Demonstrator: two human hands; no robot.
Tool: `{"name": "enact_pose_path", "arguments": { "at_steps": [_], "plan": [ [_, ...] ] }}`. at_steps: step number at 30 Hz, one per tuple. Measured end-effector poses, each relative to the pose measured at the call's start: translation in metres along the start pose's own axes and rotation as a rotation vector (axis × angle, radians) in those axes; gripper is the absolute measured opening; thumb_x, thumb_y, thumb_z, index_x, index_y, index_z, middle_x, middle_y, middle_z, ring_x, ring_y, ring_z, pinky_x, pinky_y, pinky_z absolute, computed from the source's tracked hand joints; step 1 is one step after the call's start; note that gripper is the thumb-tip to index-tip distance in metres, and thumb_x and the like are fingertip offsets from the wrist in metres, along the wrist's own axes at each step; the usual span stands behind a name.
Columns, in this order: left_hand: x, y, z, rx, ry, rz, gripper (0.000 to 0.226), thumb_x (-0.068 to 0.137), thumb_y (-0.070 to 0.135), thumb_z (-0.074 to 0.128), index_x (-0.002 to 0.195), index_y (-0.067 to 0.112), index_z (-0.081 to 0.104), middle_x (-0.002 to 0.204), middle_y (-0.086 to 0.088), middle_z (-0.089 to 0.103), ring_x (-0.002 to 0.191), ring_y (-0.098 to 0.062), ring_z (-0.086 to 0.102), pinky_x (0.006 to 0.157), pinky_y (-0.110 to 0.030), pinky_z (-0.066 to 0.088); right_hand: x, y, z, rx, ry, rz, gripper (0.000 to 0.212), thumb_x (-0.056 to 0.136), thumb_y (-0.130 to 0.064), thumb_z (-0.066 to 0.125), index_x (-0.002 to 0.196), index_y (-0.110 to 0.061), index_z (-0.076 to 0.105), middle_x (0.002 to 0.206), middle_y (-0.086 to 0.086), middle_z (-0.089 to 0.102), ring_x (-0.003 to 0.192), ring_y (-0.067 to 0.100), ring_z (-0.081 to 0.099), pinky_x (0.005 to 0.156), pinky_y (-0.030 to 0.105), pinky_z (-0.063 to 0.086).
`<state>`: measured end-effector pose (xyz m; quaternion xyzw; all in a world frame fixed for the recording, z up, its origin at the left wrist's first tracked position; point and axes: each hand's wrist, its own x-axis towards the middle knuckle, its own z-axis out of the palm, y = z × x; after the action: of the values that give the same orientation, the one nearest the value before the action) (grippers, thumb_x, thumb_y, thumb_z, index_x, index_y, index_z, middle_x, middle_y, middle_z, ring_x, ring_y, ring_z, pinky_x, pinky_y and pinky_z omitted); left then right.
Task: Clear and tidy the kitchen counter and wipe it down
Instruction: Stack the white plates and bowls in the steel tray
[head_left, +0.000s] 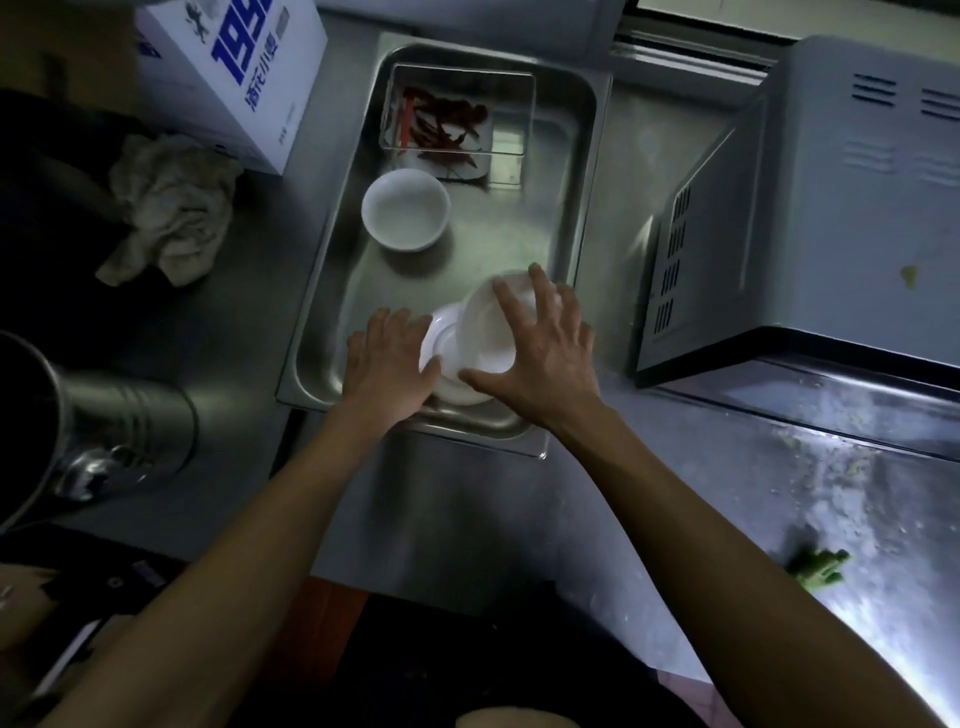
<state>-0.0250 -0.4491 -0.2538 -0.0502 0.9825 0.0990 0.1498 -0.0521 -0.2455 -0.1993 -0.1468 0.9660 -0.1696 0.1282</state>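
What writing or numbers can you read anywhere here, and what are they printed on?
"19": large blue digits on the white cardboard box at top left; more digits are cut off by the frame edge.
Blue Chinese characters beside them on the same box: too blurred to read surely.
Small grey print lower on the box: unreadable.
Nothing else carries text.

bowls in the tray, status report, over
Both hands in the steel tray: right hand grips a tilted white bowl, left hand holds the white dish under it. Second bowl stands apart. Rag untouched; nothing blocking.
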Motion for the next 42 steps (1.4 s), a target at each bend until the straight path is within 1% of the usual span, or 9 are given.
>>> {"name": "enact_pose_path", "arguments": {
  "at_steps": [3,10,14,19,27,33,38,40,42],
  "plan": [
    [-0.004,-0.016,-0.008,0.016,0.037,0.001,0.044,0.092,0.042,0.051,0.131,0.022,0.049,0.136,-0.004,0.052,0.128,-0.029,0.043,0.1,-0.049,0.04,0.011,-0.014,0.014,-0.045,-0.037,-0.038,0.11,0.07,-0.076,0.066,0.156,-0.038,0.008,0.166,0.005,-0.006,0.148,0.041,0.002,0.112,0.064,0.025],
    [-0.019,-0.041,-0.014,-0.068,0.125,-0.015,0.049,0.092,0.038,0.057,0.136,0.017,0.053,0.138,-0.007,0.054,0.132,-0.03,0.043,0.103,-0.047,0.037,0.029,-0.035,0.055,-0.188,-0.184,-0.08,0.111,0.071,-0.074,0.066,0.156,-0.036,0.007,0.166,0.007,-0.007,0.148,0.045,0.001,0.11,0.067,0.024],
    [-0.024,-0.051,-0.016,-0.091,0.116,-0.022,0.049,0.092,0.038,0.057,0.136,0.016,0.054,0.137,-0.007,0.055,0.132,-0.029,0.043,0.102,-0.046,0.039,0.033,-0.038,0.072,-0.227,-0.261,-0.044,0.111,0.074,-0.07,0.067,0.157,-0.035,0.003,0.166,0.006,-0.014,0.149,0.044,-0.006,0.114,0.066,0.019],
    [-0.029,-0.057,-0.019,-0.145,0.081,-0.02,0.052,0.095,0.037,0.054,0.144,0.018,0.047,0.145,-0.004,0.049,0.138,-0.026,0.038,0.108,-0.046,0.035,0.035,-0.034,0.087,-0.202,-0.298,0.008,0.113,0.072,-0.076,0.064,0.156,-0.036,-0.001,0.165,0.005,-0.018,0.15,0.043,-0.012,0.115,0.066,0.014],
    [-0.028,-0.057,-0.018,-0.156,0.02,0.015,0.054,0.096,0.038,0.049,0.147,0.024,0.041,0.148,0.001,0.047,0.138,-0.022,0.037,0.107,-0.044,0.033,0.03,-0.038,0.087,-0.196,-0.282,0.07,0.104,0.079,-0.074,0.057,0.157,-0.033,0.001,0.164,0.007,-0.022,0.149,0.04,-0.019,0.117,0.066,0.008],
    [-0.035,-0.052,-0.021,-0.166,0.021,0.079,0.055,0.098,0.038,0.047,0.15,0.024,0.037,0.151,0.001,0.043,0.14,-0.022,0.033,0.112,-0.043,0.029,0.01,-0.046,0.07,-0.168,-0.157,0.104,0.077,0.094,-0.058,0.05,0.157,-0.028,0.017,0.167,0.006,-0.009,0.153,0.032,-0.009,0.12,0.056,0.015],
    [-0.043,-0.038,-0.027,-0.151,-0.001,0.139,0.053,0.094,0.037,0.051,0.144,0.022,0.044,0.145,-0.004,0.049,0.132,-0.028,0.042,0.106,-0.046,0.037,-0.033,-0.043,0.046,-0.02,0.019,0.14,0.063,0.095,-0.046,0.055,0.151,-0.026,0.033,0.166,0.008,0.013,0.152,0.031,0.007,0.118,0.049,0.021],
    [-0.048,-0.025,-0.029,-0.128,0.021,0.176,0.047,0.091,0.036,0.051,0.137,0.022,0.048,0.135,-0.005,0.056,0.122,-0.032,0.049,0.096,-0.046,0.042,-0.05,-0.035,0.04,0.06,0.03,0.168,0.061,0.095,-0.041,0.058,0.15,-0.024,0.037,0.162,0.01,0.023,0.15,0.031,0.018,0.116,0.049,0.027],
    [-0.055,-0.01,-0.029,-0.129,0.033,0.212,0.051,0.093,0.038,0.053,0.14,0.023,0.046,0.137,-0.005,0.055,0.124,-0.031,0.048,0.097,-0.046,0.041,-0.067,-0.026,0.03,0.183,0.019,0.194,0.057,0.094,-0.035,0.061,0.146,-0.019,0.045,0.153,0.011,0.04,0.142,0.03,0.036,0.112,0.044,0.036]
  ]
}}
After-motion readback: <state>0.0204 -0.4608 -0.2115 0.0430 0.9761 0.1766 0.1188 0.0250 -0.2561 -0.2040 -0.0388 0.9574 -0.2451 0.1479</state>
